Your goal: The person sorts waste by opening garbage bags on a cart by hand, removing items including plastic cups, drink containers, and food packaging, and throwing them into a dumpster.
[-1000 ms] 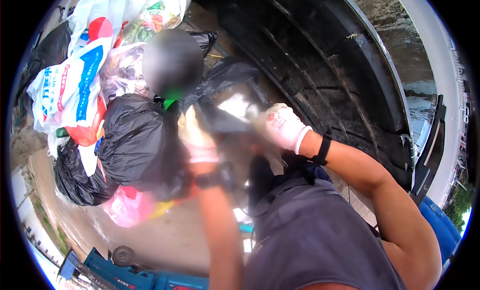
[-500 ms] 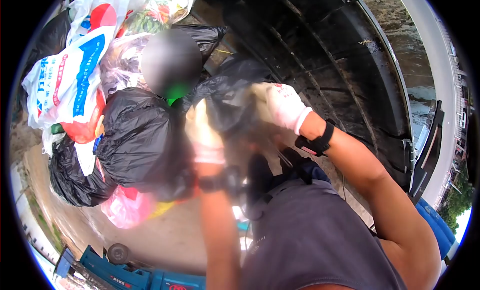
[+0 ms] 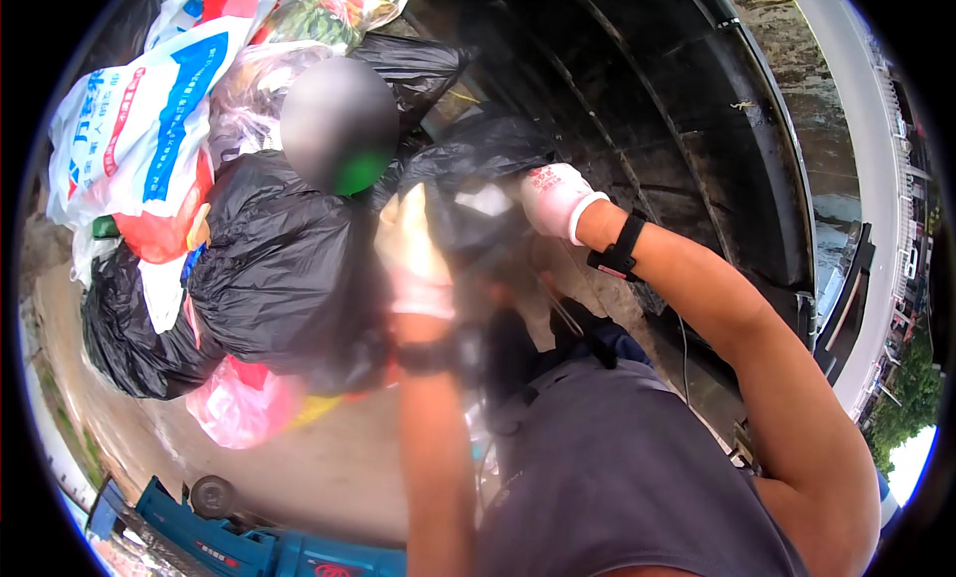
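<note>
My left hand (image 3: 411, 248), in a pale glove with a pink cuff, has its fingers closed at the left edge of a black plastic bag (image 3: 478, 164). On the other side of that bag, my right hand (image 3: 558, 201), gloved alike, grips its edge. Something white (image 3: 486, 200) shows between the hands, too blurred to make out. Left of my left hand lies a large full black bag (image 3: 274, 263). A white bag with blue and red print (image 3: 139, 129) rests above it, beside a clear bag (image 3: 324, 14) with green and red contents.
A ribbed black wall (image 3: 647, 109) curves along the right. Below the pile are a pink bag (image 3: 239, 408) and wet ground (image 3: 329, 467). A blue vehicle (image 3: 239, 547) stands at the lower left. A round grey blur hides part of the pile.
My right hand has shifted slightly upward, still at the black bag. My left hand has moved a little right. The pile sits slightly higher in view.
</note>
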Available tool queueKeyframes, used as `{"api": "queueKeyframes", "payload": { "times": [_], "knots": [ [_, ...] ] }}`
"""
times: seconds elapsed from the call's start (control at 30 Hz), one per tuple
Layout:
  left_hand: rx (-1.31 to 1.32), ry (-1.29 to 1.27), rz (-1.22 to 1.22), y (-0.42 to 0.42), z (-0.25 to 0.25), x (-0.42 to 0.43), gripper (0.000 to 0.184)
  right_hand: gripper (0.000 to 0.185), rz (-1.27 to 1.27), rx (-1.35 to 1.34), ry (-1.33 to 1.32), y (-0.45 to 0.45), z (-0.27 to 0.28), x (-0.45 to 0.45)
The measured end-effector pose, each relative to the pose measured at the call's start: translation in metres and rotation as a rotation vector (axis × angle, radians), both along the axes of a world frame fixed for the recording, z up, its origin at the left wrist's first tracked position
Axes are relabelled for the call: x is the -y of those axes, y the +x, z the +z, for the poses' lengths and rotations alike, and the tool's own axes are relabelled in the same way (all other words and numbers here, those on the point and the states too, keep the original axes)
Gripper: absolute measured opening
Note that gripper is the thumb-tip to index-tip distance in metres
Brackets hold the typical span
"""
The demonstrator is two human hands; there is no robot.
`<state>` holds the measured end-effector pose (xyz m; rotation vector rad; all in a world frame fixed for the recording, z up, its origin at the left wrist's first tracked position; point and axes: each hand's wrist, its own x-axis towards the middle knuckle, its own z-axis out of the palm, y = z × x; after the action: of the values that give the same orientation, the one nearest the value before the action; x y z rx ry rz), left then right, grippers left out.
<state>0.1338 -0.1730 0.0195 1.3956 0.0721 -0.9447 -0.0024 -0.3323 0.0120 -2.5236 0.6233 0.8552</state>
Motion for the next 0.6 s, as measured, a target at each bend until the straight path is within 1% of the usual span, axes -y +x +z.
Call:
{"api": "queueKeyframes", "payload": {
  "times": [0.07, 0.17, 0.37, 0.4, 0.43, 0.47, 0.5, 0.53, 0.6],
  "knots": [
    [0.016, 0.016, -0.024, 0.001, 0.001, -0.002, 0.031, 0.033, -0.059, 0.008, 0.010, 0.000, -0.014, 0.002],
    [0.048, 0.043, -0.053, 0.002, 0.004, -0.004, 0.031, 0.031, -0.044, -0.050, 0.010, 0.004, -0.035, 0.000],
    [-0.040, 0.019, -0.036, -0.004, -0.001, -0.010, 0.031, 0.036, -0.097, 0.029, 0.096, 0.017, 0.010, -0.016],
    [-0.043, 0.027, -0.038, -0.005, -0.001, -0.011, 0.031, 0.037, -0.091, 0.046, 0.097, 0.019, 0.009, -0.018],
    [-0.026, 0.043, -0.047, -0.007, 0.002, -0.011, 0.031, 0.036, -0.052, 0.079, 0.070, 0.016, -0.008, -0.020],
    [0.049, 0.040, -0.081, -0.008, -0.004, -0.012, 0.031, 0.036, -0.012, 0.114, 0.040, 0.013, -0.037, -0.023],
    [0.125, 0.038, -0.111, -0.008, -0.010, -0.013, 0.031, 0.036, 0.029, 0.151, 0.010, 0.012, -0.053, -0.025],
    [0.255, 0.022, -0.166, -0.007, -0.037, -0.020, 0.031, 0.034, 0.062, 0.165, -0.033, 0.014, -0.051, -0.029],
    [0.500, 0.028, -0.228, -0.005, -0.060, -0.026, 0.030, 0.036, 0.089, 0.292, -0.120, 0.019, -0.046, -0.038]
  ]
}}
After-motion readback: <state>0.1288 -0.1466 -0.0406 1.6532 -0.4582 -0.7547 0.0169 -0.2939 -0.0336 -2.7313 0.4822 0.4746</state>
